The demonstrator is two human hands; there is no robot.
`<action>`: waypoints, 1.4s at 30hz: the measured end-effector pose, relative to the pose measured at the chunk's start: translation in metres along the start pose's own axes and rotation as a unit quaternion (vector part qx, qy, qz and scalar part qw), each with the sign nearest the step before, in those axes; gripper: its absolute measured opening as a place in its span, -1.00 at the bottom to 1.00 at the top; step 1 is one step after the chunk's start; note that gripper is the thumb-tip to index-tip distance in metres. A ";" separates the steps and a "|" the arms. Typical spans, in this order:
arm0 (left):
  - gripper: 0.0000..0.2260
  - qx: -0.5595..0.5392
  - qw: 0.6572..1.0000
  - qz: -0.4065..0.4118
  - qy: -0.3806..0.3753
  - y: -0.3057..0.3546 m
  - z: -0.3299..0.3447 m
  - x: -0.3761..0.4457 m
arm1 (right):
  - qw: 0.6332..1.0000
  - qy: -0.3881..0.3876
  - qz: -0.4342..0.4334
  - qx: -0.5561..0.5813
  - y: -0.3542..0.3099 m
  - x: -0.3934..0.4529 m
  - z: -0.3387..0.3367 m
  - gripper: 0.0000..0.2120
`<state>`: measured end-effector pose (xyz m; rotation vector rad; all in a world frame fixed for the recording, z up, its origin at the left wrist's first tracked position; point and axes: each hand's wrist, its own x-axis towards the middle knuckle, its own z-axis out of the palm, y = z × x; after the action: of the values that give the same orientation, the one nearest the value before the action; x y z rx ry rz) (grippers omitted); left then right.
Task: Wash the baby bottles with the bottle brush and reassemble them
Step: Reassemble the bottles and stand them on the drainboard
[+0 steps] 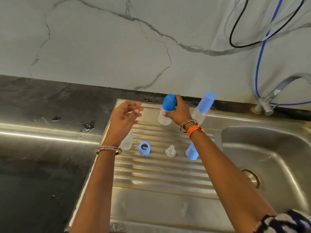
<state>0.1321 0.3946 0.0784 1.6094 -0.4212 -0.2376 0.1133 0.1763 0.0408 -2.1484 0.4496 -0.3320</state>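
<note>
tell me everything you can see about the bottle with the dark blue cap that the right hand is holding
The bottle with the dark blue cap is small, with a clear, frosted-looking plastic body and a rounded, darker blue cap fitted on top, so it looks assembled. It stands nearly upright, leaning slightly, with its base at the ridged draining board near the back edge; whether it touches the board is unclear. The right hand has its grip around the neck and upper body. It appears empty. The left hand hovers open nearby, not touching it.

A grey-veined white marble wall [101,47] rises behind a dark, wet stone countertop [42,106]. A stainless steel sink with a ribbed drainboard [159,179] has a round drain [250,177]. A chrome tap [276,93], blue hose [262,47] and black cable [239,22] sit at right.
</note>
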 end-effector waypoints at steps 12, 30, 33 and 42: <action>-0.87 -0.001 0.999 -0.019 -0.041 -0.011 0.009 0.010 | 0.998 -0.041 -0.016 -0.035 0.019 0.015 0.011 -0.29; -0.70 0.087 0.975 0.001 0.204 -0.031 -0.051 -0.041 | 0.950 -0.196 -0.143 -0.195 -0.078 -0.075 0.081 -0.44; -0.72 0.049 0.978 -0.007 0.201 -0.023 -0.041 -0.039 | 0.980 -0.137 -0.116 -0.083 -0.090 -0.082 0.031 -0.46; -0.69 -0.020 0.998 0.028 -0.057 0.003 0.122 -0.039 | 0.919 0.351 -0.120 -0.134 -0.041 -0.159 -0.164 -0.49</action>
<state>0.0473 0.2989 0.0672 1.5481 -0.5451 -0.2938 -0.0859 0.1480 0.1563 -2.3061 0.6588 -1.2679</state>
